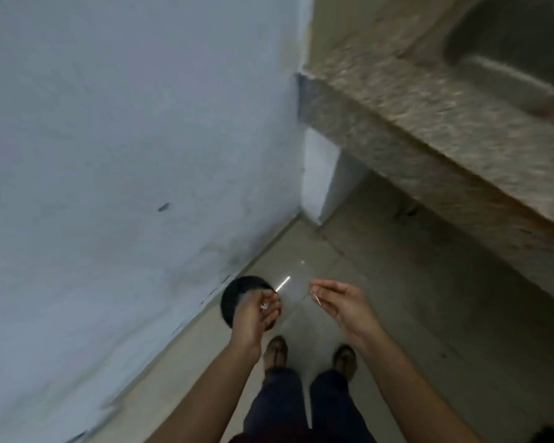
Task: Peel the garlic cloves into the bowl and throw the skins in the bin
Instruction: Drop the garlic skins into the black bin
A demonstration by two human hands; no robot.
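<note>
Dim, bluish, flat light is filling the scene, and shadows are hardly showing. Motion blur is smearing the stone counter [429, 139] and the sink [509, 59] at the upper right. The wall [109, 123] is looking soft. A thin bright streak [283, 283] is gleaming over the floor [397, 314]. The wide lens is bending straight edges.
</note>
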